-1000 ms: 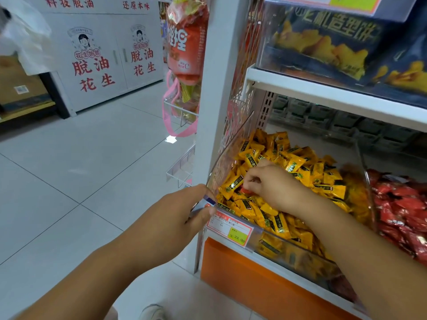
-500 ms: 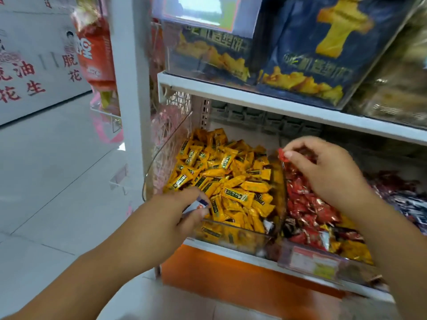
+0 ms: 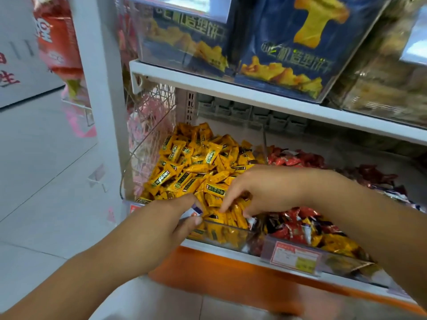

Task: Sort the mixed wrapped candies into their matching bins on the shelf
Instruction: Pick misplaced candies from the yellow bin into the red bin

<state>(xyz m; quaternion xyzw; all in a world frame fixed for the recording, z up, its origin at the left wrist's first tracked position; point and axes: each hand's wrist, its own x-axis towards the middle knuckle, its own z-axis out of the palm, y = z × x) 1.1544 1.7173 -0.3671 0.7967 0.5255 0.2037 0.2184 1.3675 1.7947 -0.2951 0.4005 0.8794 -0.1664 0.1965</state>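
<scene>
Though glossy, yellow green-labelled candies.

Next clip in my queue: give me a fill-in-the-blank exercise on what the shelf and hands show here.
1. The left hand grips the front rim of the clear bin holding ____ candies.
2. The hand with fingers down in that bin is the person's ____.
3. The candies in the neighbouring bin are mostly ____.
Missing: yellow; right; red.
</scene>
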